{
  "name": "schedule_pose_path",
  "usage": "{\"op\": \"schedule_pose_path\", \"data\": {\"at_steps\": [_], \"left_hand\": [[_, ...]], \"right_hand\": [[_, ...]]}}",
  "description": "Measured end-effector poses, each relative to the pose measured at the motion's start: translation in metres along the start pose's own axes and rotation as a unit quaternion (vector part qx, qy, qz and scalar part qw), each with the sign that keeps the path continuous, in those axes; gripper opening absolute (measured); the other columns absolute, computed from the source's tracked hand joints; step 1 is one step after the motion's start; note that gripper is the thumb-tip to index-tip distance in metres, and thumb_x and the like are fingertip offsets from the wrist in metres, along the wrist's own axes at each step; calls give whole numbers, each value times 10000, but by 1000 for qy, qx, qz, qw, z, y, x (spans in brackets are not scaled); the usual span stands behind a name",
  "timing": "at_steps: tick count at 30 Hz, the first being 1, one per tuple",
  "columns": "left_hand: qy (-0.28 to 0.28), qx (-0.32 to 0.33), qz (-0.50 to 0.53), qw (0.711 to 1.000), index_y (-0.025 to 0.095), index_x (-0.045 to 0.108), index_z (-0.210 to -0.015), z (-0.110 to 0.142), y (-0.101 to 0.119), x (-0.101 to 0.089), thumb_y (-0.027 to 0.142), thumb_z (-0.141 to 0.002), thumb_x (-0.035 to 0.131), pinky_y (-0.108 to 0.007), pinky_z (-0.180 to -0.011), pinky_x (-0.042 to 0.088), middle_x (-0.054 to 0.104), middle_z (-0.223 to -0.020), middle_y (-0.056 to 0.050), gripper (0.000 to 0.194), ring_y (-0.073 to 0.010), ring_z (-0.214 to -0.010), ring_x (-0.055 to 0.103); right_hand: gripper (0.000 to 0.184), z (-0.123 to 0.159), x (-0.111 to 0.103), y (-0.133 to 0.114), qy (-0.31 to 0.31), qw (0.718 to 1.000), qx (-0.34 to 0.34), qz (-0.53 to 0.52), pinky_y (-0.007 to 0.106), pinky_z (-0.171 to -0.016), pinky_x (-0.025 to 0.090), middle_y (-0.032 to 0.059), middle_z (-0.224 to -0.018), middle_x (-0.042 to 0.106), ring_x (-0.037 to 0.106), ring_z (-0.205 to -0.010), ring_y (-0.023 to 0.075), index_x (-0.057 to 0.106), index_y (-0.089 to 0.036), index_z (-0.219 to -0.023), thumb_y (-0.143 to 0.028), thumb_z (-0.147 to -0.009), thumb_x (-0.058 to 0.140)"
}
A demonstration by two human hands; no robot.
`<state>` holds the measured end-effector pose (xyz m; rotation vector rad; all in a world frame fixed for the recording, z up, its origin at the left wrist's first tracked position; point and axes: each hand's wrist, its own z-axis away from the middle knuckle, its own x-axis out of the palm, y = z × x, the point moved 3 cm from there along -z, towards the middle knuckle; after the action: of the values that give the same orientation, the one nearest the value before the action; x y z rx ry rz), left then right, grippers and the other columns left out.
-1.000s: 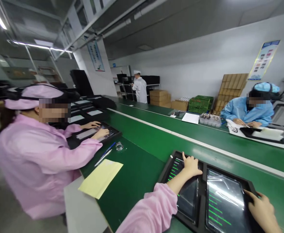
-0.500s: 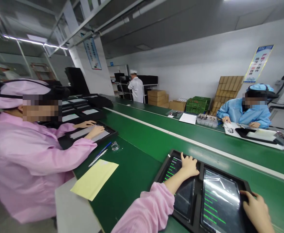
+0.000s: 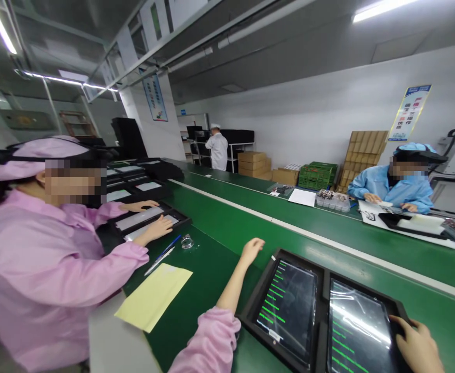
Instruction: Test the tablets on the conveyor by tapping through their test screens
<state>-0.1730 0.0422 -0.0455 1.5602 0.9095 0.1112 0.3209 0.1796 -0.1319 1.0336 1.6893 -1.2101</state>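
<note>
A black tray (image 3: 322, 305) with two compartments lies on the green bench before me. It holds a left tablet (image 3: 289, 295) and a right tablet (image 3: 357, 326), both with lines of green text on dark screens. Glare crosses the right screen. My left hand (image 3: 252, 252) is above the bench, just left of the tray's far corner and apart from it. Its fingers are curled together with nothing visible in them. On the tray's right side, my right hand (image 3: 420, 342) grips the rim by the right tablet, its fingers bent over the edge.
A yellow paper (image 3: 155, 295), pens (image 3: 161, 255) and a small clear glass item (image 3: 187, 241) lie to the left. A co-worker in pink (image 3: 56, 259) handles another tray (image 3: 181, 217) there. Across the bench (image 3: 227, 217), a person in blue (image 3: 393, 181) sits behind parts boxes (image 3: 332, 200).
My left hand has lifted off the left tablet and moved left, away from the tray. My right hand stays at the tray's right edge. The view has shifted slightly.
</note>
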Motion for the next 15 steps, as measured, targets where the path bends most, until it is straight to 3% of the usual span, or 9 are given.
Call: {"op": "schedule_pose_path", "data": {"at_steps": [3,7,11,15], "left_hand": [[134,-38,26,990,167,643,-972,10,-36,-31,362,-931,357,-316,-712,527,668,-798,-65,348,-191,-755,651],[228,-58,61,970,174,530,-1272,13,-49,-36,307,-921,394,-250,-614,485,612,-728,0,399,-136,-615,591],[259,-42,97,960,206,266,-1511,-15,-32,-66,355,-936,409,-210,-540,416,553,-675,54,611,-101,-510,485],[247,-6,101,964,245,294,-1518,-28,-22,-105,386,-930,432,-205,-545,390,554,-677,56,620,-99,-526,460]], "right_hand": [[457,1,2,2,0,1000,-1,-1,485,-858,544,177,-1044,570,620,-960,379,746,-216,-1016,-226,-618,521],[491,3,1,2,-26,1000,6,8,476,-846,544,193,-1140,562,634,-883,360,739,-201,-1069,-234,-640,503],[446,2,-4,0,0,1000,-5,-2,487,-881,539,157,-1025,582,622,-949,364,741,-250,-1011,-236,-629,511],[408,-1,-3,1,11,999,-19,-23,502,-877,543,166,-979,578,619,-960,377,743,-235,-947,-253,-610,512]]}}
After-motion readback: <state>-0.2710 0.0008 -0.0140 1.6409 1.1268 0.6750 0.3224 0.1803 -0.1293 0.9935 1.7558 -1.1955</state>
